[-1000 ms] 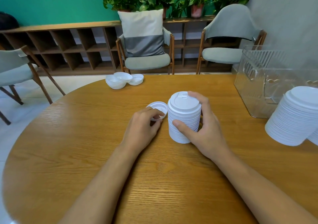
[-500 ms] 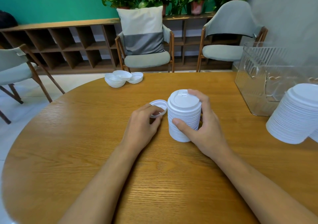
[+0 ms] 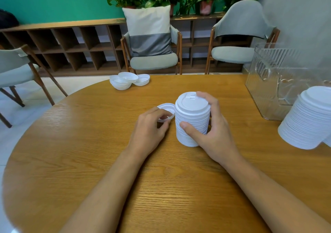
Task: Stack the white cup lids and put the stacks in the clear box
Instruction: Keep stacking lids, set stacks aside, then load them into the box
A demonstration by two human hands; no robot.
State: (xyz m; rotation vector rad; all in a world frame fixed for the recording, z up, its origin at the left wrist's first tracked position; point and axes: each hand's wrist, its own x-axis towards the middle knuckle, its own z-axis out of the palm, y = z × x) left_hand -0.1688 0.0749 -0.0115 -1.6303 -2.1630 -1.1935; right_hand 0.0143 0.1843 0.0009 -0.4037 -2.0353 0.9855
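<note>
Lid stack (image 3: 192, 123) is upright on the table (image 3: 89, 143), and my right hand (image 3: 213, 130) is wrapped round it. My thumb presses the near side, the other fingers curl round the far side, and my index finger reaches up to the top rim.

Head cam, only view I've got. My left hand (image 3: 149, 130) is pinching a single lid (image 3: 166, 110) between thumb and fingertips. It's open side up, just left of my right thumb and almost against the stack. I honestly can't tell if it's lifted off the wood or resting on it.

Progress check:
- Well beyond my left fingertips, at the far edge of the table, there's a little heap of loose lids (image 3: 125, 81) that nobody's stacked yet.
- Off past my right knuckles there's a big stack (image 3: 311, 121). It looks finished, and it's sitting outside the box. It looks tilted, but that may be the lens.
- Behind that, further right of my fingers, is the clear box (image 3: 279, 82). I can't make out any lids inside it.

So I reckon I'm somewhere in the middle. This lid has to be flipped and put on top, then the far heap gets stacked. After that every stack goes into the box, so the boxing part hasn't started as far as I can see.
</note>
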